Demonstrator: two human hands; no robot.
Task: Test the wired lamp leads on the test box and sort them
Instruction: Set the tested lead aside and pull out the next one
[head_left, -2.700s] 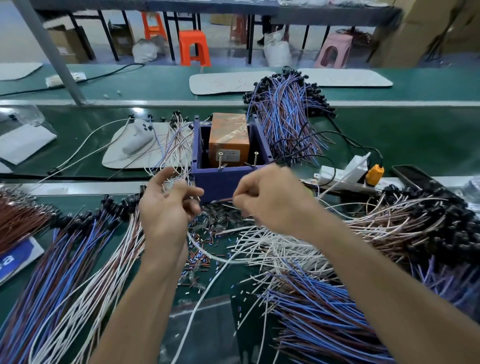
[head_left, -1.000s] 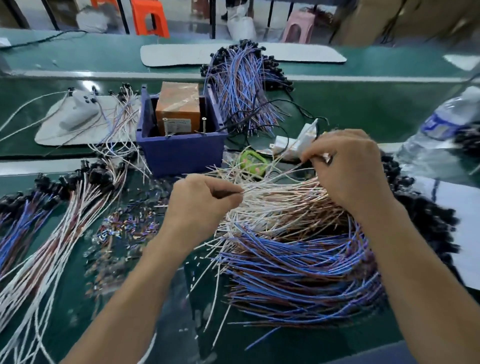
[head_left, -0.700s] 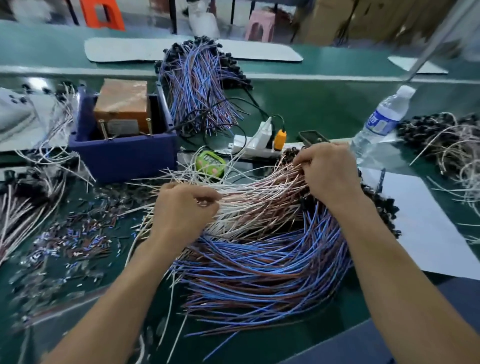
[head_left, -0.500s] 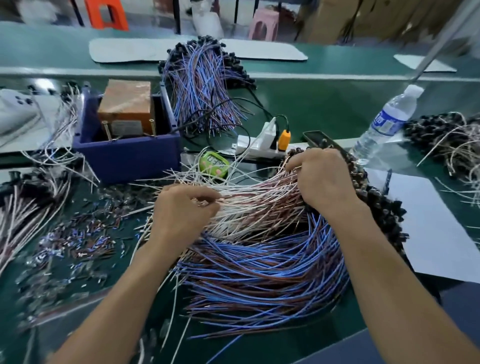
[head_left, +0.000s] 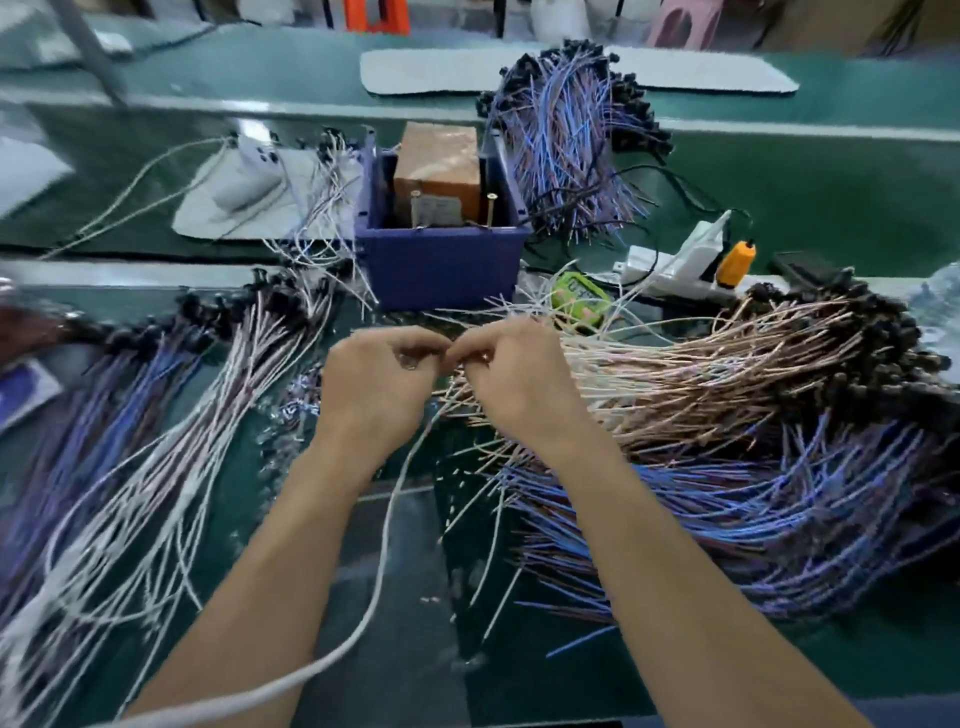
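Note:
My left hand (head_left: 376, 376) and my right hand (head_left: 511, 376) meet fingertip to fingertip just in front of the blue test box (head_left: 441, 260). Both pinch the bare ends of thin lamp leads drawn from the white and brown pile (head_left: 701, 374) to the right. Which single lead they hold is hidden by the fingers. The box holds an orange-brown transformer (head_left: 439, 166) with two upright metal pins. Sorted leads with black sockets (head_left: 156, 415) fan out on the left.
A blue and brown lead pile (head_left: 753, 519) lies at the near right, another bundle (head_left: 566, 135) behind the box. A white power strip with an orange plug (head_left: 691, 265), a green timer (head_left: 579, 301), a white cable (head_left: 374, 571) and wire scraps lie around.
My right hand has left the socket end of the right pile and come left to meet my left hand in front of the box. The view has swung back to the left.

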